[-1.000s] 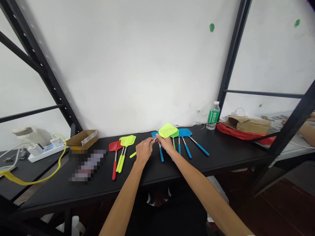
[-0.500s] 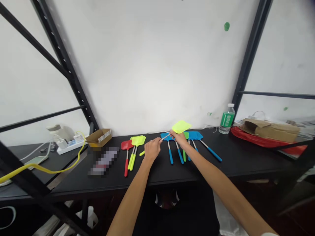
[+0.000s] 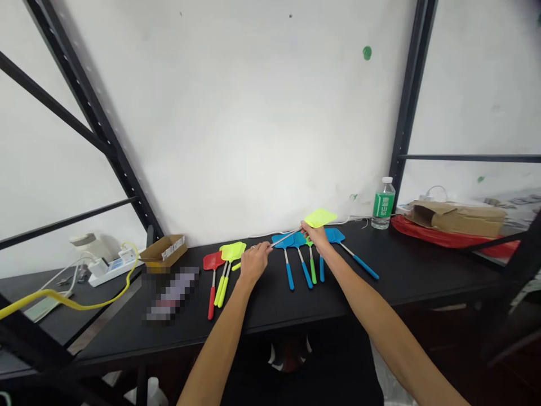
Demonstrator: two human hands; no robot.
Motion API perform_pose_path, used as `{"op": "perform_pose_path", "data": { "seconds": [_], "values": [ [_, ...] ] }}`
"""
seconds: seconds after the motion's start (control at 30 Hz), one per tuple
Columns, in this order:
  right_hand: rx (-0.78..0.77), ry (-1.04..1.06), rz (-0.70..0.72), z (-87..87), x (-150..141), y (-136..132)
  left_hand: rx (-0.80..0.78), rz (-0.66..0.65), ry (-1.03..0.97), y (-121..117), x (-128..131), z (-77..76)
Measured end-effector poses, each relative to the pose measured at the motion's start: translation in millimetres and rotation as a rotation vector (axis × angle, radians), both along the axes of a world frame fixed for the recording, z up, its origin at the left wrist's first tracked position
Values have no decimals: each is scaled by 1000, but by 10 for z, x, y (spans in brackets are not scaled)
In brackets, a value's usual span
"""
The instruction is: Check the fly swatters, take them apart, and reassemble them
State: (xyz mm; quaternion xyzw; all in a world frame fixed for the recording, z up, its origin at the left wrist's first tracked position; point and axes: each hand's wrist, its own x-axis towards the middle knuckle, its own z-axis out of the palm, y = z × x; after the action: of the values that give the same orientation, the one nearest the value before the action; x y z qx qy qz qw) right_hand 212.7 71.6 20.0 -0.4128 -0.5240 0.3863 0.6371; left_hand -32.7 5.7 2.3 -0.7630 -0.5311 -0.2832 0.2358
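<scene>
A yellow fly swatter [image 3: 320, 217] is held above the black table [image 3: 401, 270], its thin metal rod stretched between my hands. My left hand [image 3: 253, 262] is closed on the handle end of the rod. My right hand [image 3: 315, 235] pinches the rod just under the yellow head. Below my right hand lie several blue swatters [image 3: 291, 248] and one with a green handle [image 3: 311, 265]. To the left of my left hand lie a red swatter [image 3: 212, 270] and two yellow ones [image 3: 228, 259].
A green-labelled water bottle [image 3: 383, 203] stands at the back right, beside a brown paper bag [image 3: 456, 217] on red plastic. A small cardboard box [image 3: 163, 252] sits at the left, with a power strip [image 3: 110, 265] and a yellow cable [image 3: 63, 299]. Black shelf posts frame both sides.
My hands have moved apart along the swatter and its rod now shows longer between them. The yellow head has gone right and a little up. The camera view has shifted.
</scene>
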Motion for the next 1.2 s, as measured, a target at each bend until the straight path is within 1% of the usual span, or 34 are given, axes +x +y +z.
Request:
{"op": "perform_pose_path", "data": {
  "seconds": [0.1, 0.2, 0.3, 0.37, 0.43, 0.53, 0.63, 0.7, 0.83, 0.97, 1.1, 1.2],
  "values": [
    [-31, 3, -6, 21, 29, 20, 17, 11, -20, 9, -42, 9],
    [-26, 5, -3, 22, 31, 35, 32, 14, -42, 41, -62, 15],
    [-23, 28, -2, 22, 26, 20, 40, -7, -65, 60, -68, 10],
    [-8, 83, 20, 27, 12, -11, 59, -33, -90, 42, -69, 7],
    [13, 169, 89, 34, -23, -58, 90, -57, -135, -3, -61, 10],
    [5, 234, 275, 31, -134, -143, 108, -95, -198, -101, -16, 32],
    [6, 139, 439, -9, -283, -228, 78, -128, -206, -175, 63, 53],
    [13, 62, 478, -48, -365, -273, 56, -133, -185, -195, 105, 55],
    [2, -41, 470, -105, -437, -323, 27, -124, -115, -185, 120, 36],
    [4, -139, 413, -109, -448, -368, 20, -121, -54, -168, 111, 11],
    [61, -103, 399, -99, -468, -419, -37, -124, -32, -171, 146, -3],
    [59, -52, 380, -109, -483, -393, -91, -123, -46, -172, 169, 3]
  ]
}}
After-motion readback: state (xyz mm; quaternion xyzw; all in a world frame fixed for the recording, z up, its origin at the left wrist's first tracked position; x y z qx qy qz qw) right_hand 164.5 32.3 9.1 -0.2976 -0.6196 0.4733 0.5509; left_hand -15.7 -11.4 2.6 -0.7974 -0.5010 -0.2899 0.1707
